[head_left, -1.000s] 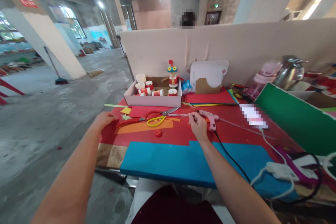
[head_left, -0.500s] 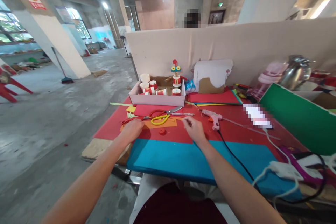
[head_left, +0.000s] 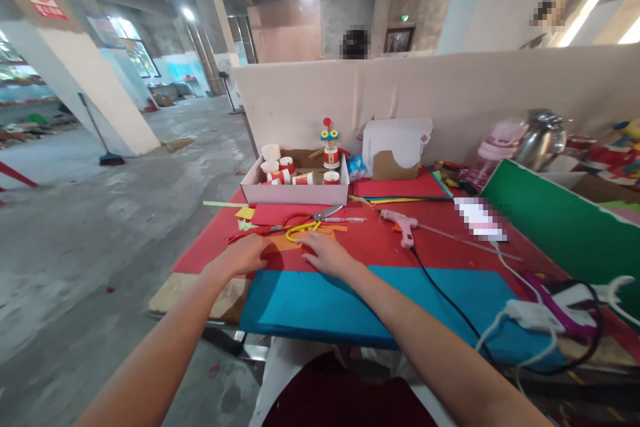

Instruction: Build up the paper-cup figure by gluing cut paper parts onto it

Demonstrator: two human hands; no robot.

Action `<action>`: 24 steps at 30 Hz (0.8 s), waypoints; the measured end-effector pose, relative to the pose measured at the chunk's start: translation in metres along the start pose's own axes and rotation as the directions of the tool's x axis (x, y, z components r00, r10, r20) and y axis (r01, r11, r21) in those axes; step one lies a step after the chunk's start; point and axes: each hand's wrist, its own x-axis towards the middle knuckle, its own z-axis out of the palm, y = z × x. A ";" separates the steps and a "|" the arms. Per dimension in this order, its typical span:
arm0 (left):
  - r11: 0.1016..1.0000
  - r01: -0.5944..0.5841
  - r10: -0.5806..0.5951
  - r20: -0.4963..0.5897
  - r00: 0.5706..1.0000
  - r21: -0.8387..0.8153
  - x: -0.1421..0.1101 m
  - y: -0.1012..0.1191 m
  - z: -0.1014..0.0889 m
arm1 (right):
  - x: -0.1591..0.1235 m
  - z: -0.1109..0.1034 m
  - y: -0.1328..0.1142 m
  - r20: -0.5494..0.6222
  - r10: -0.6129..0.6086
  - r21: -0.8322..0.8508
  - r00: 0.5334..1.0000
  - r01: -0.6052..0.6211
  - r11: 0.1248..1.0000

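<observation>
My left hand (head_left: pixel 245 255) rests low at the left end of an orange paper sheet (head_left: pixel 285 242), its fingers slightly apart and no object showing in them. My right hand (head_left: pixel 327 255) is over the sheet's right part, thumb and fingers spread, close to the yellow handle of one pair of scissors (head_left: pixel 295 233). Another pair of scissors with red handles and a metal blade (head_left: pixel 330 212) lies just beyond. A pen (head_left: pixel 345 219) is beside the blade. Small orange strips (head_left: pixel 340 229) lie past my right fingers.
Behind stands a box (head_left: pixel 295 195) of red-and-white paper cups, with a spring-necked cup figure (head_left: pixel 331 157). To the right are a pink glue gun (head_left: pixel 403 227) with a black cord, a phone (head_left: pixel 480 219), a green board (head_left: pixel 545 227) and a power strip (head_left: pixel 533 317). Blue paper (head_left: pixel 370 307) covers the front edge.
My right hand has moved left, from near the glue gun to the orange sheet, and its fingers have spread. The small red paper roll there no longer shows. My left hand has shifted slightly.
</observation>
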 end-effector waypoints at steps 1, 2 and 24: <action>1.000 -0.011 0.011 0.007 1.000 0.017 -0.001 0.001 -0.001 | 0.010 -0.004 0.005 -0.060 0.005 0.028 0.998 -0.003 1.000; 0.999 -0.013 0.012 0.010 1.000 0.039 -0.002 0.002 -0.002 | 0.021 -0.009 0.010 -0.113 0.040 0.042 0.993 -0.036 0.998; 0.974 0.124 -0.077 -0.237 0.969 0.191 -0.015 0.036 0.009 | -0.130 -0.096 0.043 -0.402 0.685 -0.267 0.607 -0.794 0.547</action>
